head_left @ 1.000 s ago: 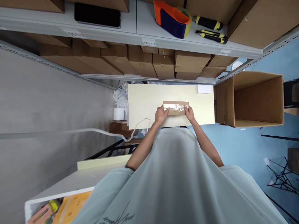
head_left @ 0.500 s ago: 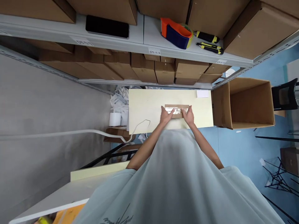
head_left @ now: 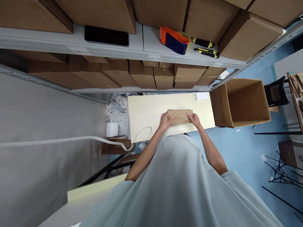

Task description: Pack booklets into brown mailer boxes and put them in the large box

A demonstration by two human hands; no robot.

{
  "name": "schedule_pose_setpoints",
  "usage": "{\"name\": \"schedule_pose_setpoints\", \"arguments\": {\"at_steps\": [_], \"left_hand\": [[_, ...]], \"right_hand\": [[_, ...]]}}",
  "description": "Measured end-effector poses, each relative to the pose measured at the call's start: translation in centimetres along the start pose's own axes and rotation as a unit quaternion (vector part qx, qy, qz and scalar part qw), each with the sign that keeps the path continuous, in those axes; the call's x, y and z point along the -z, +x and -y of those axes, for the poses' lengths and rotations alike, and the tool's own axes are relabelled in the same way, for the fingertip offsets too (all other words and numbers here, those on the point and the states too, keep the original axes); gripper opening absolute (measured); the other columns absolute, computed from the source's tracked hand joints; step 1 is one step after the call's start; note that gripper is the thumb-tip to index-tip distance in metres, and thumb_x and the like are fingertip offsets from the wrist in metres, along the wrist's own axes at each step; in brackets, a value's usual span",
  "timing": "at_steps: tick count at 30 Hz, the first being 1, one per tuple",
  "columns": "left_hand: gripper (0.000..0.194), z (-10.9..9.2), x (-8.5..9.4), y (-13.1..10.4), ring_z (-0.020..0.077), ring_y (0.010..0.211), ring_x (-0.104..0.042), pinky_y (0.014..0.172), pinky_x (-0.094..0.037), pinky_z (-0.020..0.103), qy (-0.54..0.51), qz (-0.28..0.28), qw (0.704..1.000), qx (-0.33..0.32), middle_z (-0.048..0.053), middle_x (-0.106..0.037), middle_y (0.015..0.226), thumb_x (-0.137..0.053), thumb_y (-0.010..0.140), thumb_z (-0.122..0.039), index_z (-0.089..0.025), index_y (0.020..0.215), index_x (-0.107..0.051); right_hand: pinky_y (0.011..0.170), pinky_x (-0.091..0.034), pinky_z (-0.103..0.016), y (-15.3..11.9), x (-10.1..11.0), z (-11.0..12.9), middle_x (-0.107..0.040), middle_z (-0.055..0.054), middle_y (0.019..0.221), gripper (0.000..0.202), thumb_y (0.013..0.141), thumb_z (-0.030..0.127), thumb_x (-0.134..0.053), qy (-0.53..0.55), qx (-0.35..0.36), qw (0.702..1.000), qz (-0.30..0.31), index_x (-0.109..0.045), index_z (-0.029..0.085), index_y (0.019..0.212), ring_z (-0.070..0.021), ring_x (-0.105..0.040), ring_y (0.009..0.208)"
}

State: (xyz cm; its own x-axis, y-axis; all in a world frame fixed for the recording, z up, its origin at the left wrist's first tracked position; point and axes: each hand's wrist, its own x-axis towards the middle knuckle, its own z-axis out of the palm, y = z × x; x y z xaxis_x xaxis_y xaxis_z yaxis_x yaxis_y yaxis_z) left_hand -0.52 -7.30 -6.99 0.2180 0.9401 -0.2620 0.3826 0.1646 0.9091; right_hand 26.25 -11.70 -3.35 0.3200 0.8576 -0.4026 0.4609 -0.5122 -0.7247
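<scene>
A small flat brown cardboard box (head_left: 178, 117) is held level over the pale yellow table (head_left: 144, 110), with a strip of clear tape shining on it. My left hand (head_left: 165, 121) grips its left end, fingers closed round the edge. At the right end, my right hand (head_left: 194, 119) is closed on the box, thumb on the near face. Whether the box touches the table I cannot tell.
Ahead, the shelf (head_left: 139, 50) holds brown boxes, a black phone (head_left: 106, 35), an orange and blue tape dispenser (head_left: 175, 40) and yellow-black cutters (head_left: 207, 52). A large open carton (head_left: 246, 104) stands right; a white hose (head_left: 94, 137) and paper roll (head_left: 112, 129) are left.
The box has been turned so a plain brown face shows instead of the white label. My right hand has shifted slightly right, and the whole view has shifted a little.
</scene>
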Motion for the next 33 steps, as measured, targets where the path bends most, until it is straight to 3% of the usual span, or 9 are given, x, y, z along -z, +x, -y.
{"name": "schedule_pose_setpoints", "arguments": {"at_steps": [4,8,14,18,21,25,29,33], "left_hand": [[0.059,0.7,-0.8,-1.2,0.0294,0.13,-0.068,0.106,-0.062,0.046,-0.054,0.025,0.998,-0.013,0.016,-0.06,0.15,-0.068,0.093,-0.026,-0.022,0.151,-0.059],[0.052,0.9,-3.5,-2.2,0.0296,0.135,-0.067,0.115,-0.058,0.051,-0.114,0.015,0.993,0.029,0.018,-0.061,0.149,-0.071,0.092,-0.025,-0.019,0.142,-0.055],[0.05,1.0,-6.4,-1.8,0.0286,0.141,-0.064,0.123,-0.051,0.054,-0.132,-0.03,0.987,0.087,0.018,-0.06,0.15,-0.072,0.091,-0.024,-0.021,0.136,-0.05],[0.053,0.1,-7.1,-1.6,0.0302,0.143,-0.062,0.124,-0.05,0.056,-0.055,-0.067,0.987,0.137,0.018,-0.061,0.149,-0.07,0.091,-0.023,-0.022,0.139,-0.049],[0.071,-1.6,-7.7,-1.3,0.0355,0.156,-0.048,0.135,-0.036,0.057,0.063,-0.141,0.978,0.14,0.023,-0.051,0.16,-0.073,0.088,-0.027,-0.017,0.151,-0.043],[0.086,-5.6,-9.8,0.6,0.0365,0.166,-0.032,0.14,-0.026,0.054,0.15,-0.221,0.959,0.095,0.025,-0.038,0.171,-0.073,0.09,-0.033,-0.014,0.163,-0.032],[0.077,-10.3,-13.7,4.5,0.0351,0.169,-0.027,0.141,-0.022,0.054,0.176,-0.195,0.964,0.037,0.022,-0.036,0.174,-0.068,0.096,-0.036,-0.017,0.163,-0.035],[0.067,-14.3,-17.9,8.7,0.0356,0.17,-0.024,0.14,-0.021,0.057,0.186,-0.124,0.975,-0.01,0.021,-0.038,0.175,-0.063,0.1,-0.037,-0.018,0.161,-0.042]], "right_hand": [[0.109,-0.059,-0.051,-2.6,2.3,-2.1,-0.073,-0.015,0.143,0.074,0.083,0.072,-0.076,0.023,0.059,0.997,-0.036,-0.075,0.021,0.138,-0.0351,-0.068,0.129],[0.108,-0.062,-0.054,-3.3,3.0,-4.3,-0.069,-0.015,0.15,0.079,0.083,0.059,-0.08,0.028,0.052,0.997,-0.046,-0.068,0.024,0.153,-0.0318,-0.071,0.121],[0.112,-0.063,-0.049,0.2,1.6,-6.5,-0.074,-0.013,0.145,0.067,0.09,0.041,-0.071,0.065,0.048,0.996,-0.032,-0.067,0.018,0.154,-0.0301,-0.072,0.124],[0.116,-0.059,-0.048,2.3,2.7,-7.8,-0.073,-0.01,0.148,0.068,0.094,0.024,-0.056,0.002,0.066,0.996,0.064,-0.057,0.022,0.163,-0.0287,-0.071,0.133],[0.126,-0.05,-0.05,4.2,5.4,-8.9,-0.06,-0.014,0.164,0.069,0.097,0.018,-0.047,-0.077,0.107,0.984,0.122,-0.051,0.015,0.166,-0.0293,-0.059,0.15],[0.136,-0.038,-0.048,8.9,10.4,-10.0,-0.05,-0.015,0.172,0.06,0.106,0.024,-0.042,-0.148,0.133,0.975,0.099,-0.054,0.012,0.163,-0.0275,-0.045,0.161],[0.138,-0.031,-0.048,15.8,14.8,-10.2,-0.04,-0.013,0.179,0.057,0.11,0.027,-0.04,-0.212,0.166,0.96,0.07,-0.052,0.012,0.164,-0.0262,-0.034,0.168],[0.138,-0.03,-0.051,22.0,17.3,-9.9,-0.033,-0.012,0.182,0.058,0.109,0.021,-0.041,-0.264,0.217,0.935,0.092,-0.048,0.011,0.166,-0.0266,-0.029,0.17]]}}
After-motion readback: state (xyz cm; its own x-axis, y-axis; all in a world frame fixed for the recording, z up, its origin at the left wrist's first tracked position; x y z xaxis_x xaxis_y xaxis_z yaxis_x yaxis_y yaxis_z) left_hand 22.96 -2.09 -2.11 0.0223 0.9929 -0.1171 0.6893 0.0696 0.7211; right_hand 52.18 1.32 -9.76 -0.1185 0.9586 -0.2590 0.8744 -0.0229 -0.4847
